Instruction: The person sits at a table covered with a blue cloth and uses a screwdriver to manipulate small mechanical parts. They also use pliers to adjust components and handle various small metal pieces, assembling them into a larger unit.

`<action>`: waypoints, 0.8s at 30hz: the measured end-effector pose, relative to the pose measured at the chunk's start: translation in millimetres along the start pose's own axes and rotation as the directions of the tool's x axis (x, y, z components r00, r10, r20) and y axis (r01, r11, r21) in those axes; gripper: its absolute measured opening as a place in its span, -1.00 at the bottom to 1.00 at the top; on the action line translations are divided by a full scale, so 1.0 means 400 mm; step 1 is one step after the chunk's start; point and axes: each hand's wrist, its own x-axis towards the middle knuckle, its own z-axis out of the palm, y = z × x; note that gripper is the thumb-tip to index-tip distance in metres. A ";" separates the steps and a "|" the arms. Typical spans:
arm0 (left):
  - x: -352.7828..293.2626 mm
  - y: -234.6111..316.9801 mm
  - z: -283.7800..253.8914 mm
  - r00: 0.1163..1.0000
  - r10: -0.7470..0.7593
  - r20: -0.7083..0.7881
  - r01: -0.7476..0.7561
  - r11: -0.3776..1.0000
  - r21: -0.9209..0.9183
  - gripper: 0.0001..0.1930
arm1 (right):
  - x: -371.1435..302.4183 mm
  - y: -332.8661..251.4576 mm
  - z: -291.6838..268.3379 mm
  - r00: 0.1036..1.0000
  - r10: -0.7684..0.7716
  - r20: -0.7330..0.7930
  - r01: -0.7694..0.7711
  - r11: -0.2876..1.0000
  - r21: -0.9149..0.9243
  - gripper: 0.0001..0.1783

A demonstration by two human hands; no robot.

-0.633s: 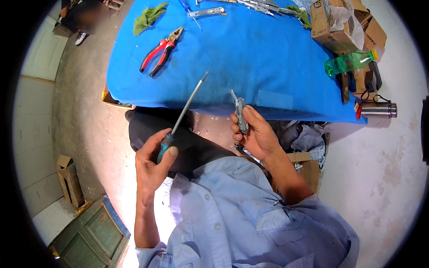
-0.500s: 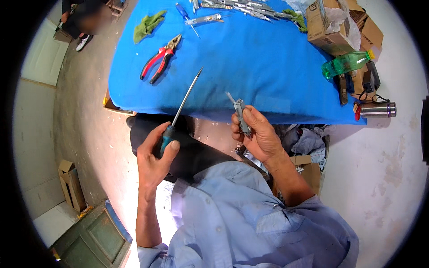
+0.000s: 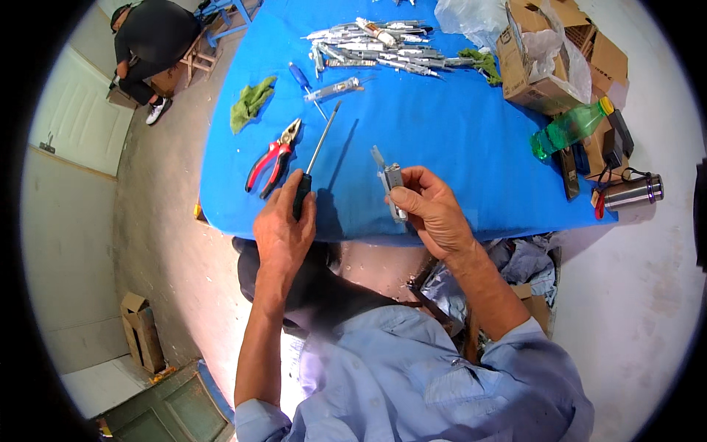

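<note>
My left hand (image 3: 283,228) is closed round the dark handle of a screwdriver (image 3: 322,138), whose long shaft points up and away over the blue-covered table. Between the thumb and fingers of my right hand (image 3: 433,210) is a slim grey metal lock-like part (image 3: 393,184), held upright above the near table edge, with a thin strip sticking out at its top. The screwdriver and the part are apart. Beyond my left hand lie red-and-black pliers (image 3: 276,158). A second screwdriver (image 3: 300,76) with a blue handle lies under a similar metal part (image 3: 333,90).
A heap of metal parts (image 3: 375,46) covers the table's far side. Green cloths (image 3: 252,103) lie at left and beside the heap. At right stand a cardboard box (image 3: 541,81), a green bottle (image 3: 571,131) and a steel flask (image 3: 626,193). Another person (image 3: 151,48) sits far left.
Both hands have moved forward over the table edge, the left with the screwdriver and the right with the metal part. The view has tilted up, showing more of the far heap.
</note>
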 end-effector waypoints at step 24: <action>0.206 0.114 0.160 0.961 -0.176 0.214 0.277 0.647 -0.710 -0.62 | 0.299 -0.107 -0.043 0.959 -0.100 0.264 0.197 0.909 -0.368 -0.68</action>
